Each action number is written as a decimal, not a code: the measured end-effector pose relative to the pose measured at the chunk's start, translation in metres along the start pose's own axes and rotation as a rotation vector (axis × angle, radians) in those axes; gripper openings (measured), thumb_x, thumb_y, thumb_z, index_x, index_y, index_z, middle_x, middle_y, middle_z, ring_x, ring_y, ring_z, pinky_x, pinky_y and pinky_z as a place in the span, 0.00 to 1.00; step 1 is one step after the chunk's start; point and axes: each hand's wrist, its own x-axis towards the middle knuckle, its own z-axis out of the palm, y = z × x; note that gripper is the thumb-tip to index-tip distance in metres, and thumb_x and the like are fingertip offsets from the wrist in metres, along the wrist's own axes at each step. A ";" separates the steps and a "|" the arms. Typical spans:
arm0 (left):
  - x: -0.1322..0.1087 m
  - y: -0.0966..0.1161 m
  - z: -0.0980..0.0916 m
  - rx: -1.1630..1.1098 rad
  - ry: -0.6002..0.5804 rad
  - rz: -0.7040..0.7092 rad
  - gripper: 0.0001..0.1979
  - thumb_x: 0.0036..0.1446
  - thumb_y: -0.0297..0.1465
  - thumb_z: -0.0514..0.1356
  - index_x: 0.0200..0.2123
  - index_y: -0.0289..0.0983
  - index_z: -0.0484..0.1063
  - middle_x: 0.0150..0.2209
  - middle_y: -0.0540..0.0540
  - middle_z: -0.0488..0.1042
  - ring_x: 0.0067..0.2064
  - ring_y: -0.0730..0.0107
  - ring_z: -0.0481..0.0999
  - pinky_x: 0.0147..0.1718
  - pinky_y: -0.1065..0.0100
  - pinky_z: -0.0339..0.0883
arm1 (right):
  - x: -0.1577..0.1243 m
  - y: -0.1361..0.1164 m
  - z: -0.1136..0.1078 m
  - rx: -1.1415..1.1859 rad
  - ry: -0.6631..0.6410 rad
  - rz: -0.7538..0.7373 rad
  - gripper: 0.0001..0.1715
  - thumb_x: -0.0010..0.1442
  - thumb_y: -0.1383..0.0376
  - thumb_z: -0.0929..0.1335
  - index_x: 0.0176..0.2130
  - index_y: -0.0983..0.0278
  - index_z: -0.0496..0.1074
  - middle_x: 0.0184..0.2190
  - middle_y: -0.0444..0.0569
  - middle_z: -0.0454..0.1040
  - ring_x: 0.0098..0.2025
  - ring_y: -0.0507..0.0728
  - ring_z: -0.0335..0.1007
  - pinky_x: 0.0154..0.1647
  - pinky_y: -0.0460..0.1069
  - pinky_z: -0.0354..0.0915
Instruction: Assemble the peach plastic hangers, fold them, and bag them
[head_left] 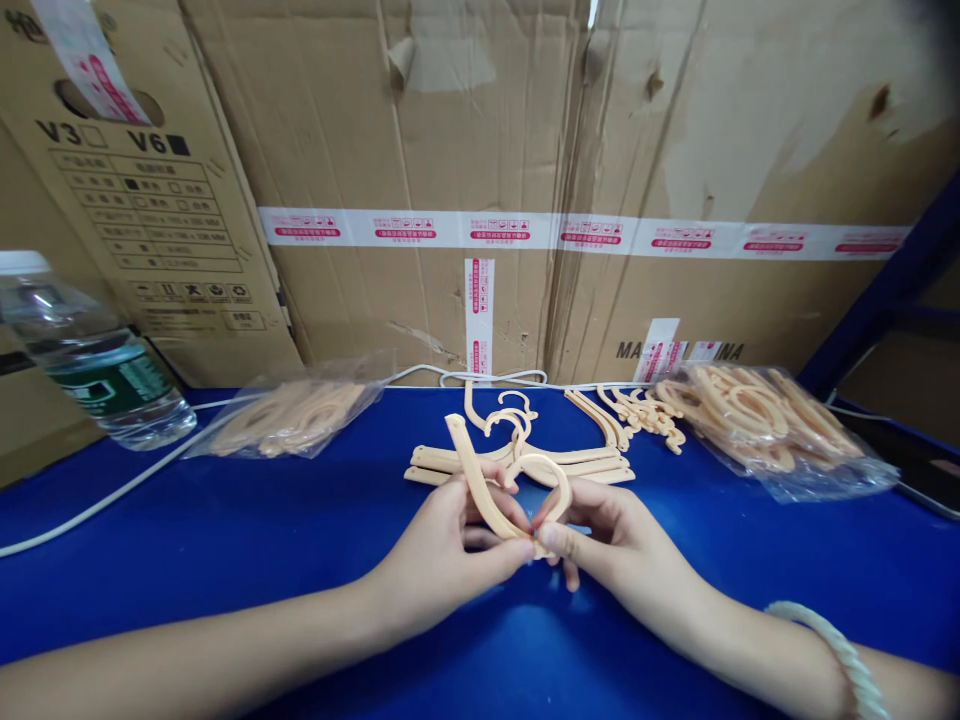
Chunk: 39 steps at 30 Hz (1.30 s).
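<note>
Low over the blue table, my left hand [465, 530] grips a curved beige hanger arm [480, 485] near its lower end. My right hand [607, 530] pinches a beige hanger hook [556, 475] by its base. The two pieces meet between my fingertips; whether they are joined is hidden by the fingers. Just behind my hands lie hangers with hooks and arms put together [442, 460], stacked on each other. To their right are several loose hanger arms [600, 418] and a row of loose hooks [649, 408].
Clear plastic bags of beige hanger parts lie at the left [300, 410] and right [765, 420]. A water bottle [112, 370] stands at far left beside a white cable [135, 480]. Large cardboard boxes [420, 120] wall the back of the blue table [300, 560]. A dark phone-like object [900, 460] lies far right.
</note>
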 end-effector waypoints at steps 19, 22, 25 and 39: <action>0.006 -0.010 -0.007 -0.046 0.103 0.029 0.19 0.46 0.28 0.71 0.35 0.38 0.63 0.29 0.55 0.75 0.29 0.74 0.79 0.31 0.73 0.73 | 0.041 -0.028 -0.138 -1.512 -0.099 -0.466 0.15 0.62 0.73 0.63 0.41 0.63 0.79 0.48 0.59 0.73 0.50 0.66 0.69 0.49 0.62 0.68; 0.006 -0.010 -0.007 -0.053 0.106 0.035 0.19 0.46 0.28 0.71 0.34 0.38 0.63 0.29 0.55 0.76 0.30 0.74 0.79 0.31 0.73 0.73 | 0.042 -0.023 -0.136 -1.482 -0.114 -0.463 0.16 0.63 0.72 0.63 0.43 0.64 0.78 0.49 0.59 0.73 0.49 0.66 0.70 0.49 0.62 0.68; 0.005 -0.011 -0.007 -0.053 0.109 0.035 0.19 0.45 0.29 0.71 0.34 0.38 0.63 0.29 0.55 0.76 0.29 0.74 0.79 0.30 0.74 0.72 | 0.044 -0.019 -0.133 -1.433 -0.109 -0.473 0.16 0.64 0.70 0.63 0.42 0.63 0.79 0.49 0.59 0.74 0.50 0.66 0.70 0.49 0.62 0.67; 0.004 -0.002 -0.007 -0.036 0.106 0.005 0.19 0.44 0.27 0.71 0.34 0.38 0.63 0.31 0.54 0.76 0.30 0.75 0.79 0.32 0.73 0.72 | 0.042 -0.024 -0.113 -0.769 0.282 -0.502 0.15 0.68 0.58 0.62 0.46 0.64 0.73 0.34 0.53 0.77 0.33 0.57 0.77 0.33 0.53 0.74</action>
